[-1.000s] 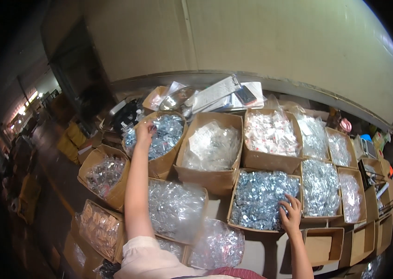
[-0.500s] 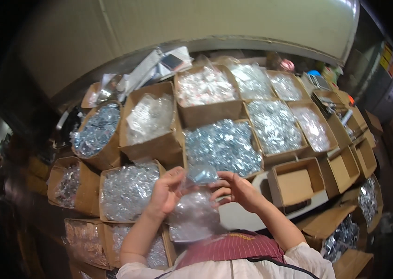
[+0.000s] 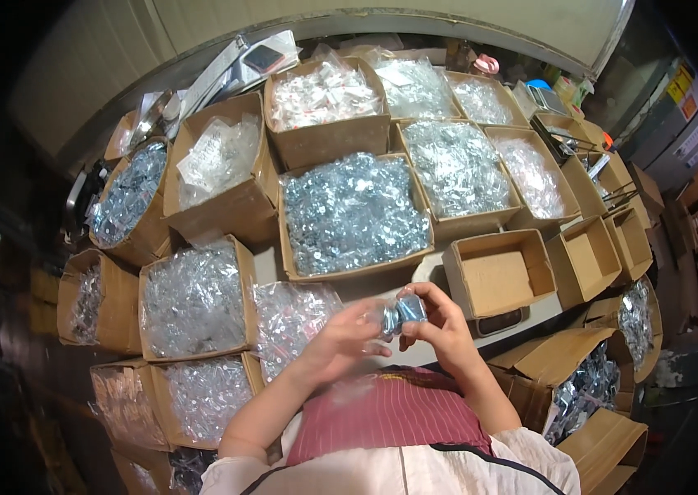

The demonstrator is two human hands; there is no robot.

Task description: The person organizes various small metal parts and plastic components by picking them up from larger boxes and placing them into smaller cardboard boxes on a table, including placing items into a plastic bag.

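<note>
My right hand (image 3: 446,330) pinches a small clear bag of bluish shiny metal pieces (image 3: 411,309) between thumb and fingers. My left hand (image 3: 345,338) is closed at the bag's left side, its fingertips against the plastic and its lower fingers slightly blurred. Under my left hand a faint, blurred sheet of clear plastic (image 3: 354,388) hangs before the red striped apron (image 3: 398,412). Just beyond my hands is a carton (image 3: 349,271) heaped with similar bluish metal pieces in bags. Left of my left hand lies a heap of small clear packets with washer-like pieces (image 3: 291,322).
Cartons full of bagged small parts surround me, such as one of silvery packets (image 3: 196,301) at left and one of white packets (image 3: 324,99) at the back. A low carton (image 3: 501,276) with a bare bottom stands beyond my right hand. Open-flapped cartons (image 3: 530,359) stand at right.
Both hands have moved right and slightly down with the small bag. The large clear bag that hung below them is now mostly out of sight, and the view has tilted downward.
</note>
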